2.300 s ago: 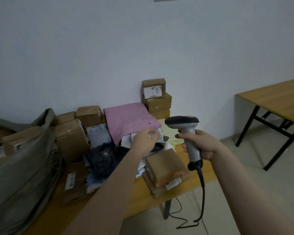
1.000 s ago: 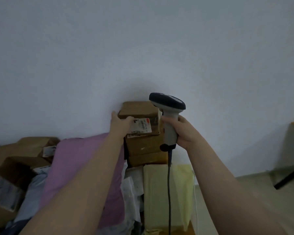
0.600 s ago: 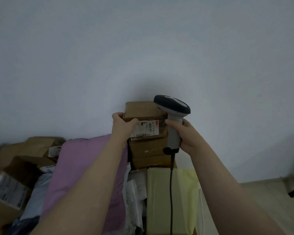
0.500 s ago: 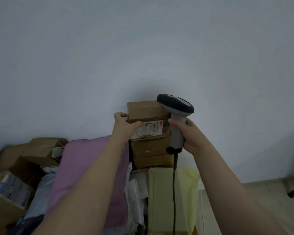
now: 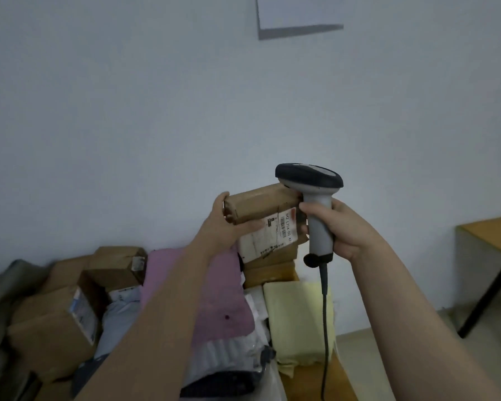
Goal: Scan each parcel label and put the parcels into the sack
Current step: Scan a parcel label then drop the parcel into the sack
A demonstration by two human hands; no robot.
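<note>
We found ourselves in a plain parcel-sorting room: cardboard boxes [image 5: 52, 334], a pink mailer [image 5: 217, 302] and a yellow mailer [image 5: 295, 322] were heaped against the bare pale wall [image 5: 128, 125], a grey sack [image 5: 3, 287] slumped at the wall's left end, a wood-topped table [image 5: 492, 233] stood at its right, a corded barcode scanner [image 5: 318, 233] before it.

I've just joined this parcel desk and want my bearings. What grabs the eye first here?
Dead centre, the right hand grips a grey, dark-headed scanner beside a brown parcel that the left hand holds up, its white label facing the camera. Below them lie a pink mailer and a pale yellow mailer.
</note>
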